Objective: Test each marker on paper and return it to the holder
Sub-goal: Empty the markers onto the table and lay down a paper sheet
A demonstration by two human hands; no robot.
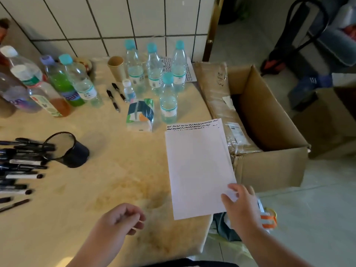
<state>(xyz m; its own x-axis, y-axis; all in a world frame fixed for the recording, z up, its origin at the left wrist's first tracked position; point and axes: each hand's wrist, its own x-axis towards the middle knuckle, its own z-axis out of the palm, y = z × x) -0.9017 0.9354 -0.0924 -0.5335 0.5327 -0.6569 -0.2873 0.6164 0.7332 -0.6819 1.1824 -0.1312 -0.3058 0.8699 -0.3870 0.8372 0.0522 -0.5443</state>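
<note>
Item: blank sheet of paper (198, 170), topmost of a small stack at the right edge of the worktop (115, 170). The sheet beneath shows two rows of black squiggles along its far edge. My right hand (240, 205) has the near right corner of the blank sheet, fingers (231, 191) pinched on it.

Item: left hand (119, 218), near centre, above the worktop, fingers loosely curled and holding nothing.

Item: markers (23, 166), a loose row lying flat at the far left edge, well apart from the paper. Caps on, as far as I can tell.

Item: black mesh holder (67, 149), tipped on its side just right of the markers, mouth facing them, looking empty from here.

Item: two black pens (113, 99), far centre, near a cardboard tube (116, 68).

Item: water bottles (154, 74), far centre; coloured drink bottles (55, 83), far left; tissue pack (140, 114), just beyond the paper.

Item: open cardboard box (260, 122), right of the worktop.

Step in hand, by my reading: laying out a fresh sheet; no marker is picked up yet.

Next move, as I judge it: settle the paper flat, reach left for one marker, uncap it, scribble on the blank sheet, recap. The holder wants standing upright before anything is returned to it.
</note>
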